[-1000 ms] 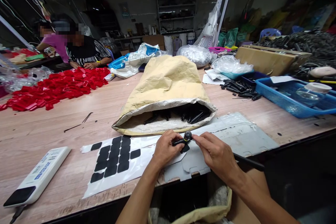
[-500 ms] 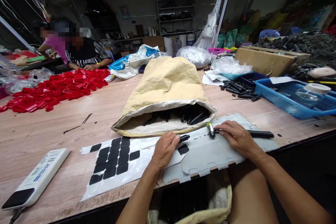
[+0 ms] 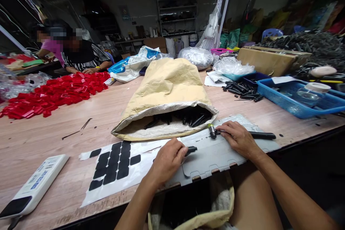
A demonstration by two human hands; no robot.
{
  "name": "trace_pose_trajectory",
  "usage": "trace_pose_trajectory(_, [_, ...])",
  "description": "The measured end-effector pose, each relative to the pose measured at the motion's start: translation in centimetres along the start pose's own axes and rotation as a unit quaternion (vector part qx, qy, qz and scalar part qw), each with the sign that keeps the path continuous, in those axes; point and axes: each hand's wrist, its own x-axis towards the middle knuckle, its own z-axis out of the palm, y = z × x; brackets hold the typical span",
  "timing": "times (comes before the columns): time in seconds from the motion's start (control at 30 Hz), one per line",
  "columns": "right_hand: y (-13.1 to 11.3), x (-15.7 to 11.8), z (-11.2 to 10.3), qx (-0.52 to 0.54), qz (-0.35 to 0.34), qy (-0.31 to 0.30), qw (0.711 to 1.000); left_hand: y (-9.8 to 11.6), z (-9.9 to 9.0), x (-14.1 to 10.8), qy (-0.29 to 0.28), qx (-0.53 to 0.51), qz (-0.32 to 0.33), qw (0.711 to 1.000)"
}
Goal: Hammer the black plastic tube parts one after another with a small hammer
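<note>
My left hand is closed around a black plastic piece, whose end sticks out past the thumb. It rests over the near-left part of the grey board. My right hand grips the handle of a small hammer lying across the board. The metal hammer head, with a yellow-green end, points left. Beside my left hand lies a white backing sheet with several black square stickers. Just beyond the hands, a yellow sack lies with its mouth towards me, black pieces inside.
Red plastic parts are heaped at the left, near two co-workers. A white power strip lies at front left. A blue tray and loose black pieces are at the right. Another open sack is below the table edge.
My left hand has shifted slightly down with the black piece, which now hides the loose black square on the board. My right hand stays on the hammer. The view has shifted a little.
</note>
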Motion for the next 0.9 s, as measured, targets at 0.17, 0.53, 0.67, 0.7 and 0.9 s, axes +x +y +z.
trace_pose_trajectory(0.17, [0.1, -0.1, 0.2, -0.002, -0.002, 0.005, 1.000, 2.5, 1.7, -6.4, -0.136, -0.039, -0.063, 0.988])
trace_pose_trajectory(0.53, [0.2, -0.3, 0.4, -0.028, -0.005, 0.002, 1.000, 2.3, 3.0, -8.8, -0.152, 0.012, -0.182, 0.971])
trace_pose_trajectory(0.67, [0.2, -0.3, 0.4, -0.023, -0.007, 0.005, 1.000, 0.3, -2.8, -2.0, 0.059, 0.061, -0.220, 0.972])
trace_pose_trajectory(0.7, [0.2, -0.3, 0.4, -0.020, -0.008, 0.005, 1.000, -1.0, -3.8, 0.0, 0.136, 0.102, -0.228, 0.959])
trace_pose_trajectory(0.9, [0.1, -0.1, 0.2, -0.011, -0.014, 0.006, 1.000, -8.0, -6.3, 5.9, 0.184, 0.277, -0.312, 0.890])
